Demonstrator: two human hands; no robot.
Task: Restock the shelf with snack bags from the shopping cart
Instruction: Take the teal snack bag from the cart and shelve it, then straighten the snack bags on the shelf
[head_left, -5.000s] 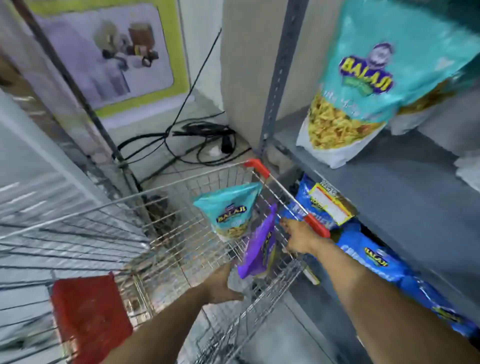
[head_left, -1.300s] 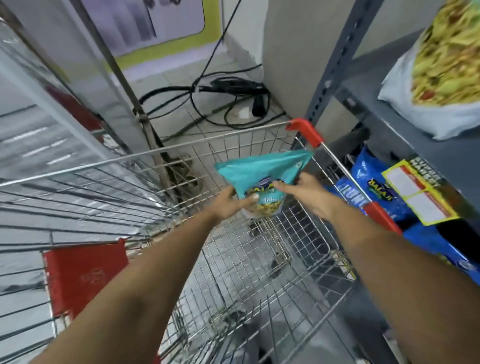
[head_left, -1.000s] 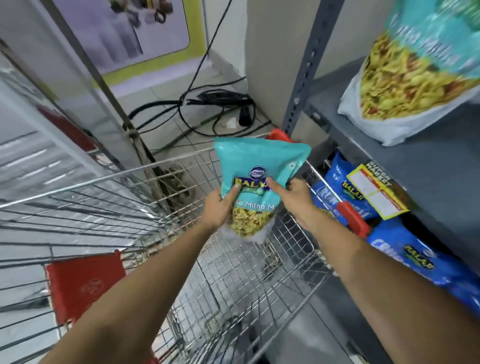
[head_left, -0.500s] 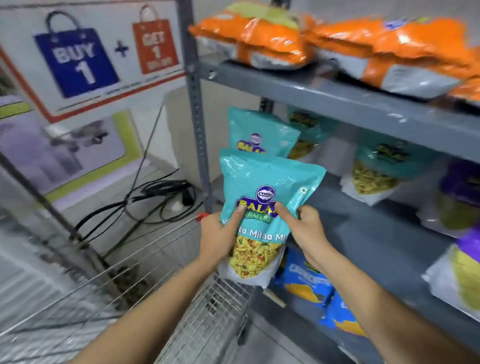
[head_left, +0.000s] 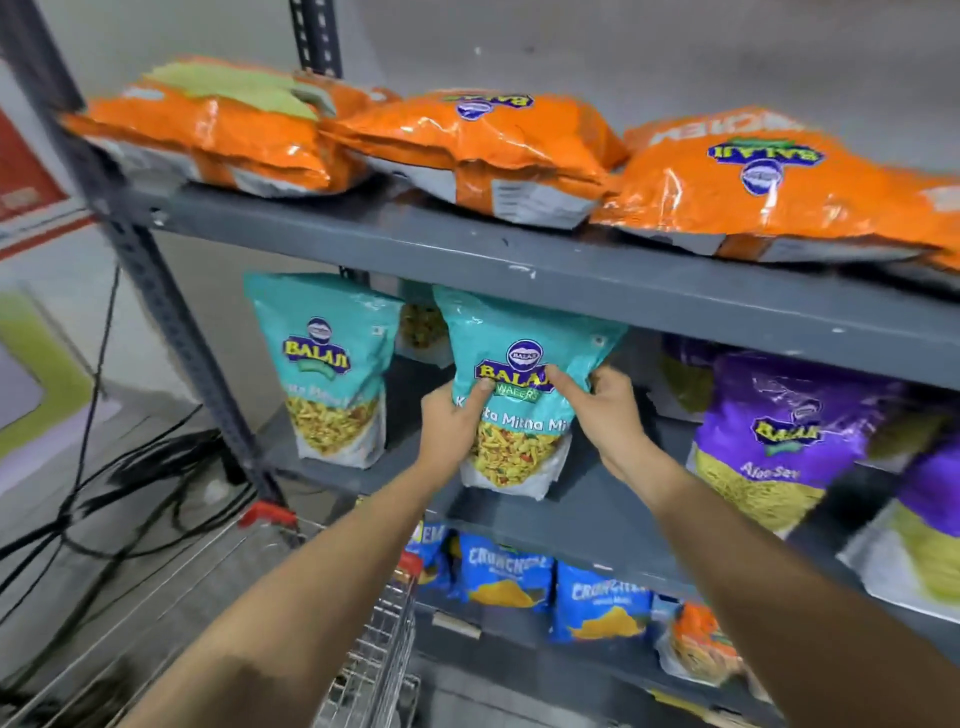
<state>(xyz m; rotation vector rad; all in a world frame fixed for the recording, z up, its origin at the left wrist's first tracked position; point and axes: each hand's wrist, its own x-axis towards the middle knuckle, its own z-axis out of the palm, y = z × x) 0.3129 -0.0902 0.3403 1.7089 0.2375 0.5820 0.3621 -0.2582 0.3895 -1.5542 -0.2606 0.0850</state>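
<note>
At the centre of the frame, both hands hold 1 teal snack bag (head_left: 514, 395) upright at the front of the middle shelf (head_left: 613, 512), its base at or just above the shelf surface; blur at the bottom edge keeps me from telling which. The left hand (head_left: 451, 422) wraps the bag's left edge with the thumb pressed on the printed logo, and the right hand (head_left: 602, 410) closes on the right edge, its forefinger lying across the front. The pouch looks light and puffy, a thin glossy film around loose fried mix, so it should dent easily and its contents would crush under a hard squeeze. The film seems slick, so the side seams and upper half, where the hands already sit, are probably the safest hold. A matching teal bag (head_left: 332, 369) stands just to the left, and a purple bag (head_left: 779, 441) stands to the right, leaving a gap between them. At the lower centre, the shopping cart (head_left: 382, 670) shows only its wire rim.
</note>
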